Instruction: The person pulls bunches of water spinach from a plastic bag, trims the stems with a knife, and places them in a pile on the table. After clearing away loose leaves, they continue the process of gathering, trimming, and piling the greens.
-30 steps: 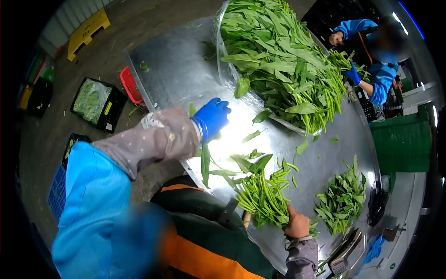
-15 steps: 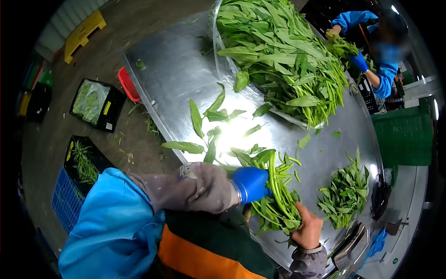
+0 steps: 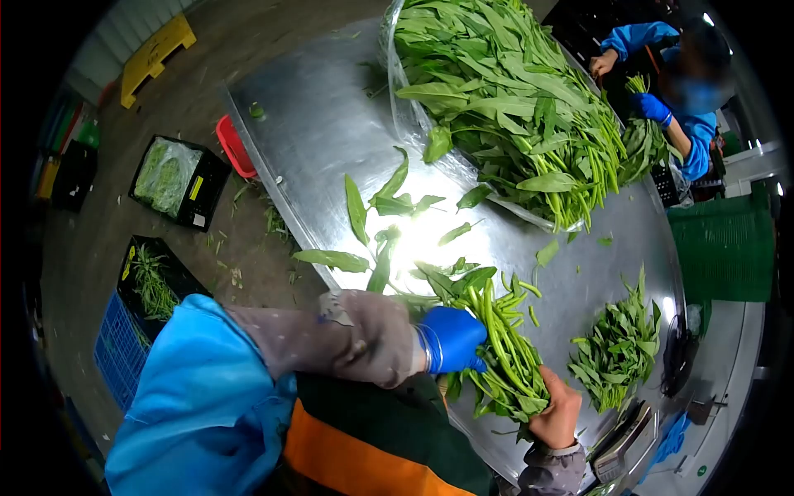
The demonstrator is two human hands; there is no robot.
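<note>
We see a bunch of leafy greens (image 3: pixel 503 345) at the near edge of the metal surface (image 3: pixel 310 103).
Leftmost, loose leaves (image 3: pixel 356 208) lie scattered; next comes our gloved left hand (image 3: pixel 453 339), fingers bent against the bunch's left side, though we cannot tell if they grip. The bunch sits between our hands. Our bare right hand (image 3: pixel 558 411) has its fingers closed round the lower end. Farther right lies a second bunch (image 3: pixel 616 355).

One steel table (image 3: pixel 306 99), one leafy heap (image 3: pixel 504 99), three small bunches (image 3: pixel 616 355) (plus one co-worker (image 3: pixel 701 147)).
</note>
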